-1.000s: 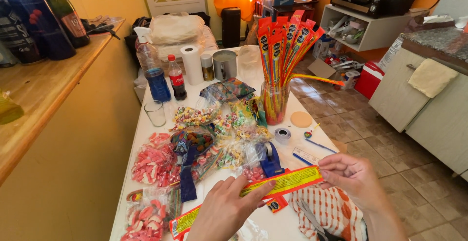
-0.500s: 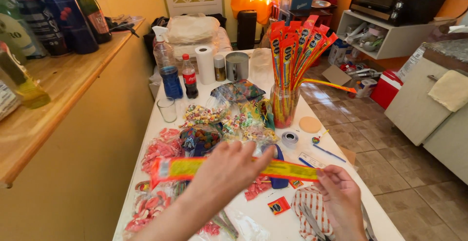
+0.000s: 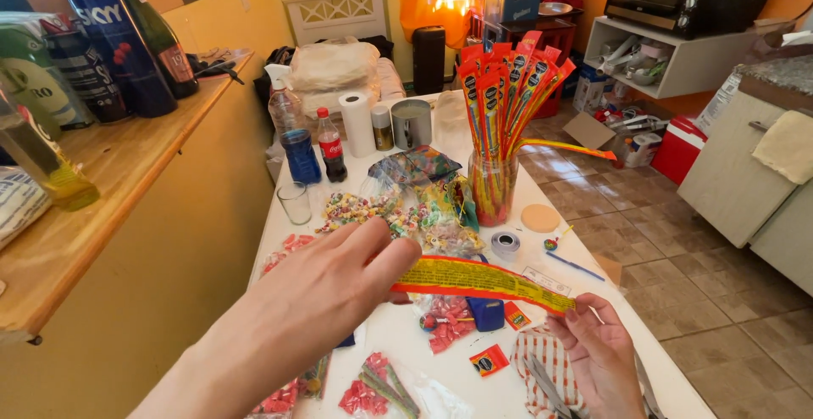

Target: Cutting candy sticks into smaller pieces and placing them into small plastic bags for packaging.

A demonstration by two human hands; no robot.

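Observation:
My left hand and my right hand hold a long yellow and orange candy strip stretched level between them, above the white table. The left fingers pinch its left end, the right fingers its right end. Under the strip lie small bags of red sweets and a blue packet. A glass jar full of upright red and orange candy sticks stands just beyond the strip.
Piles of wrapped sweets, a roll of tape, a drinking glass, two bottles, a paper roll and a metal tin crowd the table. A wooden counter with bottles runs along the left. Checked cloth and scissors lie near my right hand.
Both hands lifted the candy strip off the table and raised it level; my left hand moved up and further along the strip's left end.

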